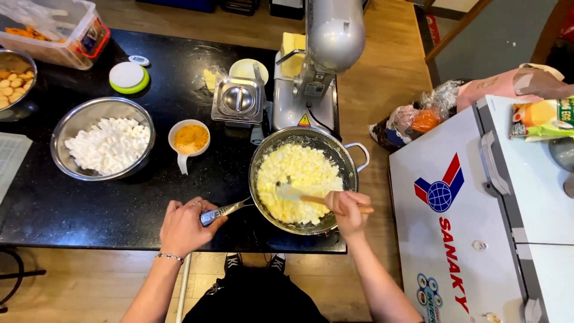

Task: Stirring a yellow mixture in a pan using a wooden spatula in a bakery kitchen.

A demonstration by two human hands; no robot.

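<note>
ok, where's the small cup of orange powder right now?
In the head view, the small white cup of orange powder sits on the black counter, between the steel bowl of white cubes on its left and the pan.

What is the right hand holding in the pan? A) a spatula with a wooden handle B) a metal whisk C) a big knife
A: the right hand grips the wooden handle of a spatula whose blade rests in the pale yellow lumps in the pan.
</note>
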